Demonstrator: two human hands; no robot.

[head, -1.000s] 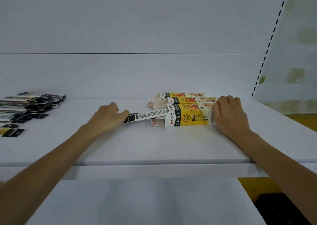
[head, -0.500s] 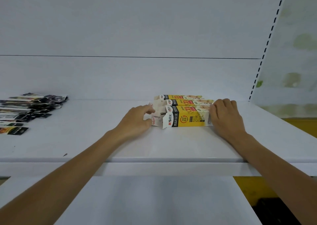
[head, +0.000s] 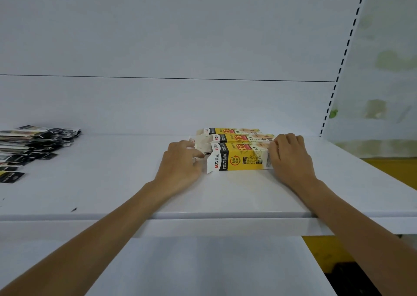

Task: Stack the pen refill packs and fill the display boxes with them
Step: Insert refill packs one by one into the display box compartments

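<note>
Left hand (head: 180, 163) and right hand (head: 290, 158) grip the front display box (head: 244, 160) at its ends.

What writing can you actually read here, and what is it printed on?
"M&G 晨光": white end of the nearest display box.
"360°": that box's yellow side.
"1元", "0.5": its top, and the middle display box.
"1元": the far display box.
Fine print on the boxes and everything on the refill packs: too blurred to read.

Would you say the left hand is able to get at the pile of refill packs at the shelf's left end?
Probably yes: only bare shelf lies between the left hand, at the front display box's open end, and the pile of refill packs.
</note>
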